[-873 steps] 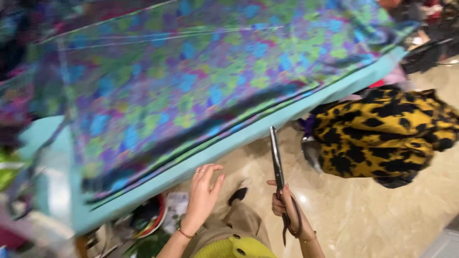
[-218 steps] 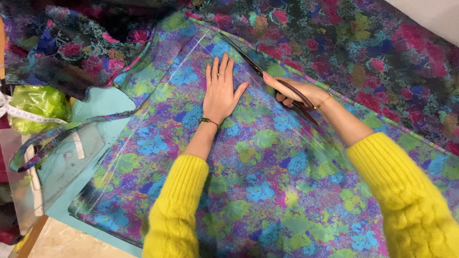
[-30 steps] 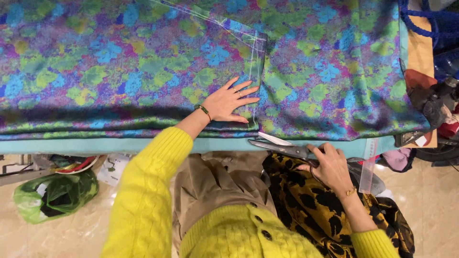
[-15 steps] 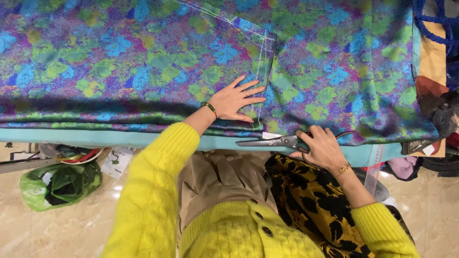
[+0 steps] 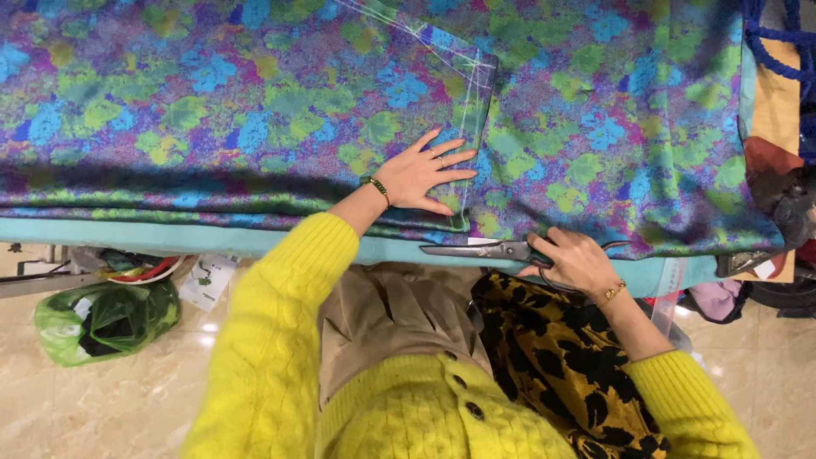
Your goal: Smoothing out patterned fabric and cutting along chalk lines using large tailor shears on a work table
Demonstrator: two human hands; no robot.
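Right hand [image 5: 576,262] in closed grip around handles of tailor's shears [image 5: 489,251] at tabletop [image 5: 255,240] edge, blades shut, handle loops hidden by fingers, left hand [image 5: 422,173] open, flat on floral fabric [image 5: 255,110] beside chalk-marked pattern piece [image 5: 470,110].

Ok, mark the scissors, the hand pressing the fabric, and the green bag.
scissors [image 5: 476,250], head view, on the blades.
left hand [image 5: 421,174], head view, back of hand.
green bag [image 5: 106,319], head view, its middle.

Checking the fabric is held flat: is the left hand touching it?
Touching. The head view shows the left hand pressed flat, fingers spread, on the floral fabric.
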